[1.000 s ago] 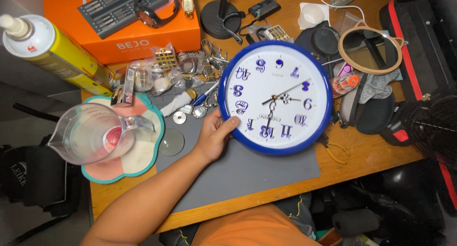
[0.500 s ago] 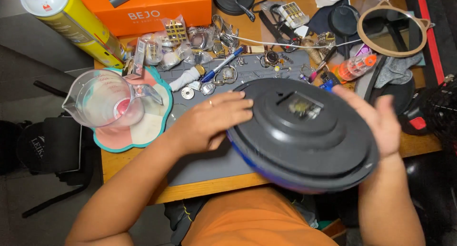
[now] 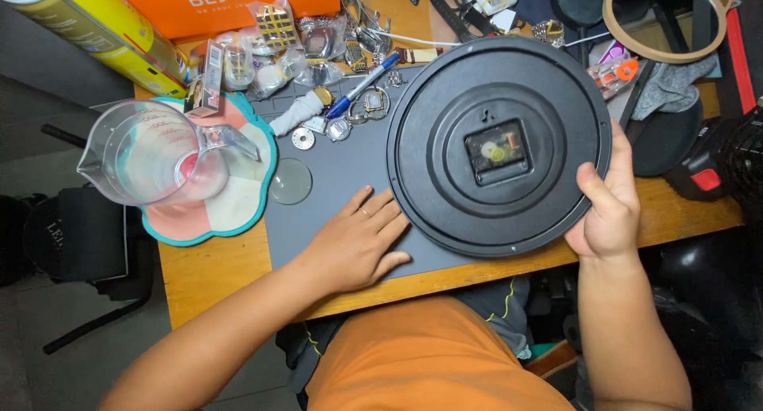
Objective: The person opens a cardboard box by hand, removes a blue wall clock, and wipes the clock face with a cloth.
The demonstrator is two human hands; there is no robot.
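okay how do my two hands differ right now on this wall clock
The left hand lies flat, fingers spread, on the grey mat at the wall clock's lower-left rim; the right hand curls around the clock's right edge, thumb on its black back. The left wears a ring; none shows on the right. Both touch the face-down clock.

Left hand [image 3: 358, 240] lies flat, fingers spread; right hand [image 3: 608, 200] curls closed, thumb on top.

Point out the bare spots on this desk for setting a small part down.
Bare grey mat between the glass disc, left hand and clock. Bare wood below the coaster. Crowded along the back, around the blue pen.
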